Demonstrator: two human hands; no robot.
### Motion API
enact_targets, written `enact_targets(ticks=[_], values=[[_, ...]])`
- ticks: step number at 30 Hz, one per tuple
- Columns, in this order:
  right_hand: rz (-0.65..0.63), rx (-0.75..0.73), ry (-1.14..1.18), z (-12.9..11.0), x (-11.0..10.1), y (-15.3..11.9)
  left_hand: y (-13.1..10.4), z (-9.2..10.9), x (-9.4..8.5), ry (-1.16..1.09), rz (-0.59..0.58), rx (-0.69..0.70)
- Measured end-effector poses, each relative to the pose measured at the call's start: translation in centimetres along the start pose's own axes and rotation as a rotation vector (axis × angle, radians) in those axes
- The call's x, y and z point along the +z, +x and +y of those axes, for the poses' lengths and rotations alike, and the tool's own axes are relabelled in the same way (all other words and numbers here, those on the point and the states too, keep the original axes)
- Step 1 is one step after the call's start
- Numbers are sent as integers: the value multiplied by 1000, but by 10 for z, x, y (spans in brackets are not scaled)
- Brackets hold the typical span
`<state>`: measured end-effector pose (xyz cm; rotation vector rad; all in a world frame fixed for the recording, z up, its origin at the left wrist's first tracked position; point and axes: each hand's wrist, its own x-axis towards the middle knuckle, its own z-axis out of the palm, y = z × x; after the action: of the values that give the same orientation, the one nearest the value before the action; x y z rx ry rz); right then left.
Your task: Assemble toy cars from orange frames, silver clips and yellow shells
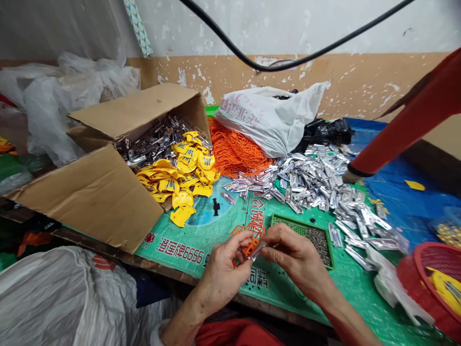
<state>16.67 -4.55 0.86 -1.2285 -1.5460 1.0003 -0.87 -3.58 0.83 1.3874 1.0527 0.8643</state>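
Over the front of the green table cover, my left hand (224, 265) grips an orange openwork plastic frame (249, 229) between thumb and fingers. A small shiny silver piece (256, 251) lies against that frame, close to the left thumb. My right hand (300, 262) is closed in a pinch at the right end of the silver piece; whatever its fingertips hold is hidden. Just behind the right hand stands a shallow green tray (333, 262) with many small metal screws (317, 242).
An open cardboard box (97, 197) spills metallic parts and yellow printed pieces (183, 166) at left. Orange frames (234, 151) lie under a white plastic bag (266, 115). Silver pieces (313, 180) spread behind the tray. A red post (406, 115) and red basket (425, 293) stand right.
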Motion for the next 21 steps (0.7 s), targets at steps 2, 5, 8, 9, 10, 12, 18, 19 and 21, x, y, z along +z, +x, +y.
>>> enact_targets(ticks=[2,5,8,9,10,12,18,19,21], values=[[-51,107,166,1,-4,-2,-2,-1,-3,150,-14,96],[-104,181,340,5,-8,-5,-4,-4,-8,294,-83,297],[-84,142,342,10,-8,-9,-4,-6,-9,378,-141,472],[-63,106,314,11,-8,-10,-4,-6,-9,405,-151,521],[-37,63,282,11,-8,-11,-4,-6,-9,432,-157,569],[16,-32,226,11,-8,-12,-3,-7,-9,481,-169,659],[88,-344,-34,7,-5,-20,-4,-11,-11,583,-211,814],[121,-377,-103,6,-4,-23,-5,-11,-11,602,-217,829],[197,-403,-233,6,-3,-29,-6,-12,-11,630,-231,851]])
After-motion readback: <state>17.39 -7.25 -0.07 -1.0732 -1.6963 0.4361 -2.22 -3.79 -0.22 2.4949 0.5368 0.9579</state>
